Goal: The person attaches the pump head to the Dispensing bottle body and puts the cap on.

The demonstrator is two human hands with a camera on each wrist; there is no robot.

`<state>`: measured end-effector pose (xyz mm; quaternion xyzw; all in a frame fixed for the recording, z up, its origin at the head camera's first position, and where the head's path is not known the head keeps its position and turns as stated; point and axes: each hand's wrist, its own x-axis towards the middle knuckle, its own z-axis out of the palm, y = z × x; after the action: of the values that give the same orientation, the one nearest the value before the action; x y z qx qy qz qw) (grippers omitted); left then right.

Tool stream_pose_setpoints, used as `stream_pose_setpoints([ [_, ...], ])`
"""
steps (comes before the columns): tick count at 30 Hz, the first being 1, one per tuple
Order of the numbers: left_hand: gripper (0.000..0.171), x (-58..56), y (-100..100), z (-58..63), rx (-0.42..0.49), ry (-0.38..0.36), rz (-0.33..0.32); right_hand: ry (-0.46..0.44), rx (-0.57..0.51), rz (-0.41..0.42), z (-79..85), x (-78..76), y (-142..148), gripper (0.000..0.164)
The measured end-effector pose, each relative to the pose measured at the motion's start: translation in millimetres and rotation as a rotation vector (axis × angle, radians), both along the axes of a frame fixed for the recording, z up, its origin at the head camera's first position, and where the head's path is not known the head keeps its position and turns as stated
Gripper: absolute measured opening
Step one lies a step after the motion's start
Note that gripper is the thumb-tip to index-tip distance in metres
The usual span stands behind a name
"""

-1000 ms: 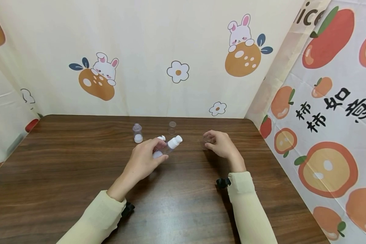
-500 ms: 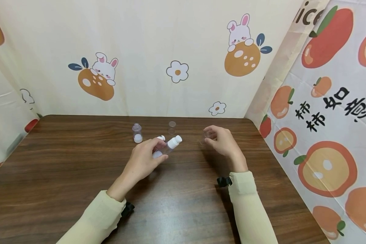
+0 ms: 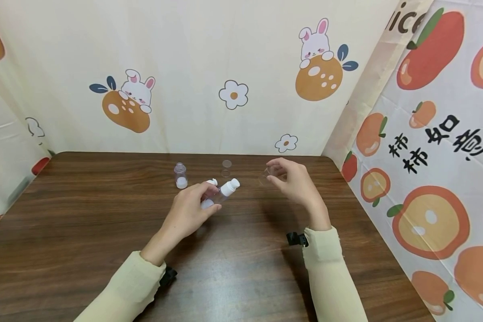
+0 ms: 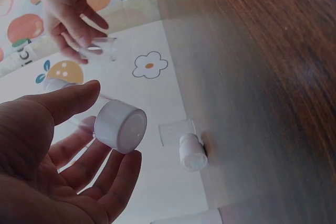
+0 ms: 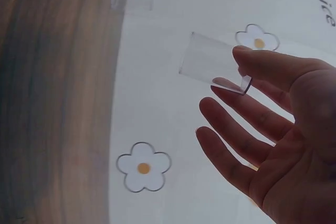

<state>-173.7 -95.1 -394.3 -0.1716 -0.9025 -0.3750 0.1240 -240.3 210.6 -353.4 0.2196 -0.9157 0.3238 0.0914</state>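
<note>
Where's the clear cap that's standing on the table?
In the head view, the clear cap stands near the back edge of the table, just beyond the white-topped bottle in the left hand and left of the right hand.

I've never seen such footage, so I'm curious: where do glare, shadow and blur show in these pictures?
Head view: pale glare on the near part of the table, shadow beside the right sleeve; left wrist view: dim, left hand shaded, faint sheen on the table; right wrist view: right hand dark against the pale backdrop, table grain blurred, clear cylinder shown mainly by its edges.
</note>
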Motion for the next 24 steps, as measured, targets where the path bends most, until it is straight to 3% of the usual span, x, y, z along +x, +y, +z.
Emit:
stream_pose_setpoints([
  [13,0.038,0.2,0.0,0.0,0.005,-0.007,0.0,0.1,-0.034,0.032,17.9,15.6,-15.9,0.034],
  [24,0.039,0.1,-0.9,0.1,0.0,-0.005,0.002,0.163,-0.121,0.123,25.3,26.8,-35.6,0.035],
])
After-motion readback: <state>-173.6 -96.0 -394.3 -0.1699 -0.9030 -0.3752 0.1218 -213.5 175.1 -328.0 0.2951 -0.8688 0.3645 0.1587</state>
